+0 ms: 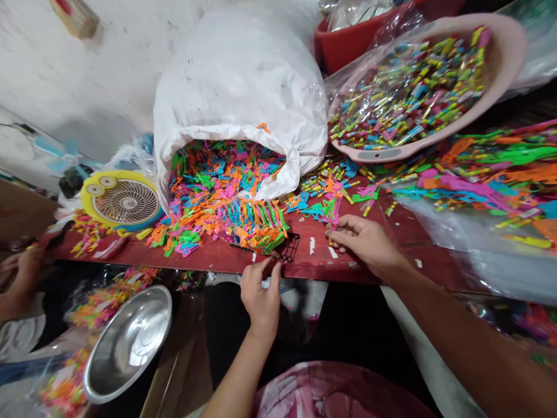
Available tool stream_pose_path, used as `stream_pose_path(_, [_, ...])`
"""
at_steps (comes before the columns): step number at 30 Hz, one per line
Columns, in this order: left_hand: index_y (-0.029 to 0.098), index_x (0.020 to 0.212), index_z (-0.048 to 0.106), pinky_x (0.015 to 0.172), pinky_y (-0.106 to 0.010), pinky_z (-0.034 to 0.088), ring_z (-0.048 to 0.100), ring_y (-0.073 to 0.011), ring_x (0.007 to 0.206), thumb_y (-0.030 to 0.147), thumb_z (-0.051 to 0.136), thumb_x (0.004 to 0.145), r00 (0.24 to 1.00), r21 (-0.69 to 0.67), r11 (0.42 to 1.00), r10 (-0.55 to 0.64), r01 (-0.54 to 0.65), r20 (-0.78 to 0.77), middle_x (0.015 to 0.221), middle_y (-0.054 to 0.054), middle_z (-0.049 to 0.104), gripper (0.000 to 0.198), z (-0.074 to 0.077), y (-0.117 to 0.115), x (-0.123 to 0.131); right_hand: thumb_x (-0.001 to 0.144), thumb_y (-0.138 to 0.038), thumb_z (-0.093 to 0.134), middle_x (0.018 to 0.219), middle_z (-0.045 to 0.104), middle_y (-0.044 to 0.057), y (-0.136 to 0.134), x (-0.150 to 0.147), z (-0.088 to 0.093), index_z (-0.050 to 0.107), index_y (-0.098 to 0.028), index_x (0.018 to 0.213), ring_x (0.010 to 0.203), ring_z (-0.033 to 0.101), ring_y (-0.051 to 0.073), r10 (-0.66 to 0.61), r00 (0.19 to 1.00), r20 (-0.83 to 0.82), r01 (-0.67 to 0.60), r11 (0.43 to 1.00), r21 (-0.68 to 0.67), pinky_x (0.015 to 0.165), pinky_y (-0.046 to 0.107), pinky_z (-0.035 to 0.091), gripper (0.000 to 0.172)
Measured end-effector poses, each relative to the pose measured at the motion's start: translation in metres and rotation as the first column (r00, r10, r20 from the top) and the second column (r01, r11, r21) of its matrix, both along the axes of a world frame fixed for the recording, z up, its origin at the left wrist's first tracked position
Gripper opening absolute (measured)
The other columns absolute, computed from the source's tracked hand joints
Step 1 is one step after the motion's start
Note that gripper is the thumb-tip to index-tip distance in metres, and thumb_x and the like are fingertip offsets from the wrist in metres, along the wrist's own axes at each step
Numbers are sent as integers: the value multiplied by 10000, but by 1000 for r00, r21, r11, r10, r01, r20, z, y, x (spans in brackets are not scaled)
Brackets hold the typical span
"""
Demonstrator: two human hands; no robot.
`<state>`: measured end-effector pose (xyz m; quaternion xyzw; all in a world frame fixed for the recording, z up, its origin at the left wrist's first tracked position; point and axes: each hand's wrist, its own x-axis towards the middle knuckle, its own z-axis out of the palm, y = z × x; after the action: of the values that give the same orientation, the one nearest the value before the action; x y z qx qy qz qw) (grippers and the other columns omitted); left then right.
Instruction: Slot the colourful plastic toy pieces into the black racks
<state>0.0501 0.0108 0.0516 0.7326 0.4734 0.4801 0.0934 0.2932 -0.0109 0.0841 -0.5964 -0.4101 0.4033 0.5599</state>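
Observation:
My right hand (363, 241) is closed in a pinch just above the red table, its fingertips on a thin pink plastic piece (335, 213). The lower end of that piece is partly hidden by the fingers. At the table's front edge, my left hand (261, 293) has its thumb and forefinger apart, with nothing plain to see held in them. Just beyond its fingertips lies a black grid-like rack (289, 248). Against the rack rests a heap of small orange, green, pink and blue plastic pieces (235, 217), with a row of similar pieces lined up side by side.
Behind the heap, a large white sack (243, 81) lies open, spilling pieces. A pink basin (507, 52) holds many small striped tubes. Long colourful pieces (491, 174) lie at right. A yellow fan (126, 200) and a steel bowl (130, 342) are at left, near another person's hand (21, 281).

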Motion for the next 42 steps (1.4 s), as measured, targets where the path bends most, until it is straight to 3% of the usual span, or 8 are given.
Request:
stream_pose_path(10, [232, 830, 753, 762, -342, 398, 647, -180, 728, 417, 668, 875, 962, -38, 971, 229, -237, -149, 741, -11, 669, 209, -11, 21, 21, 748, -414, 618, 557, 563, -26, 9, -17, -16, 638, -182, 750, 509, 464, 107, -43, 948, 316, 39, 999, 18, 480, 224, 318, 233])
stream_pose_path(17, [206, 741, 682, 749, -346, 386, 621, -214, 764, 542, 682, 813, 902, -80, 928, 331, -365, -277, 734, -23, 641, 343, -8, 30, 30, 756, -394, 607, 591, 576, -21, 8, -20, -16, 644, -186, 772, 541, 486, 112, -49, 940, 337, 44, 999, 22, 507, 224, 348, 212])
stream_pose_path(22, [218, 701, 631, 717, -361, 386, 606, -265, 822, 453, 679, 789, 840, -140, 883, 361, -447, -406, 773, -39, 601, 256, 3, 36, 23, 773, -406, 589, 569, 569, -21, 12, -16, -12, 641, -186, 788, 501, 480, 114, -93, 940, 328, 91, 996, 20, 476, 225, 347, 227])
stream_pose_path(26, [208, 678, 581, 685, -329, 416, 597, -221, 756, 379, 662, 782, 881, -185, 908, 290, -377, -373, 746, -24, 578, 216, 2, 39, -13, 780, -387, 591, 579, 557, -9, 17, 1, 0, 604, -205, 689, 521, 464, 119, -81, 847, 525, 65, 997, 48, 488, 237, 303, 204])
stream_pose_path(29, [208, 737, 607, 658, -287, 442, 589, -169, 688, 390, 653, 807, 964, -273, 944, 119, -184, -236, 732, -5, 604, 200, -4, 42, -49, 781, -358, 586, 610, 564, 2, 20, 11, 7, 576, -211, 658, 552, 467, 128, -14, 754, 657, -40, 997, 68, 514, 253, 285, 192])
stream_pose_path(32, [201, 763, 619, 666, -272, 471, 588, -149, 674, 433, 694, 798, 991, -302, 945, 107, -127, -81, 724, 7, 615, 247, -11, 39, -69, 769, -339, 588, 637, 582, 4, 22, 11, 5, 583, -210, 670, 563, 476, 130, 19, 737, 676, -89, 994, 70, 521, 254, 288, 162])
stream_pose_path(37, [200, 798, 665, 726, -287, 498, 607, -147, 712, 441, 707, 816, 967, -149, 962, 240, -227, 79, 764, 2, 631, 245, -17, 30, -56, 771, -348, 584, 611, 578, -4, 25, -6, -2, 605, -212, 729, 553, 483, 135, 68, 833, 548, -93, 995, 18, 511, 250, 311, 144])
stream_pose_path(42, [200, 746, 668, 721, -308, 458, 604, -163, 699, 372, 681, 843, 954, -69, 955, 283, -290, -97, 710, -6, 641, 198, -12, 29, -43, 755, -342, 606, 550, 549, -18, 26, -18, -3, 585, -219, 675, 536, 479, 132, 71, 852, 519, -98, 995, 25, 494, 242, 308, 148])
